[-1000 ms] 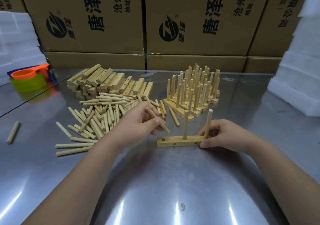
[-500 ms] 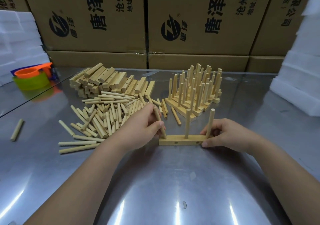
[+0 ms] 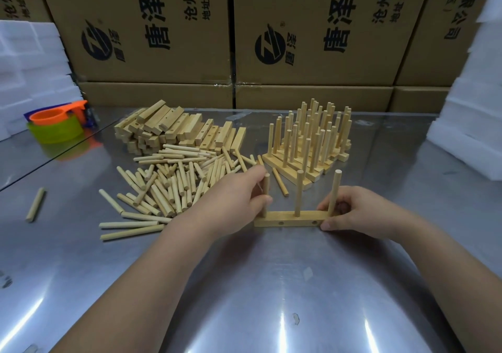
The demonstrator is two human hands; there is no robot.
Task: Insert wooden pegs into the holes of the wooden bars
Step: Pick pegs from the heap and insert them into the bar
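Note:
A wooden bar (image 3: 290, 218) lies flat on the steel table in front of me. A middle peg (image 3: 299, 192) and a right peg (image 3: 334, 192) stand upright in it. My left hand (image 3: 231, 203) pinches a third peg (image 3: 265, 194), which stands upright at the bar's left end. My right hand (image 3: 353, 211) grips the bar's right end, fingers round the base of the right peg. Loose pegs (image 3: 173, 187) lie in a heap to the left. Bare bars (image 3: 173, 130) are stacked behind them.
Finished bars with pegs (image 3: 312, 141) stand in a cluster behind the bar. A stray peg (image 3: 35, 204) lies far left. Orange and green plastic cups (image 3: 55, 127) sit at the back left. Cardboard boxes (image 3: 163, 32) line the back; white foam blocks (image 3: 472, 103) flank both sides.
My left hand brought its peg from a slant above the bar down to upright at the bar's left end. The right hand stayed on the bar's right end.

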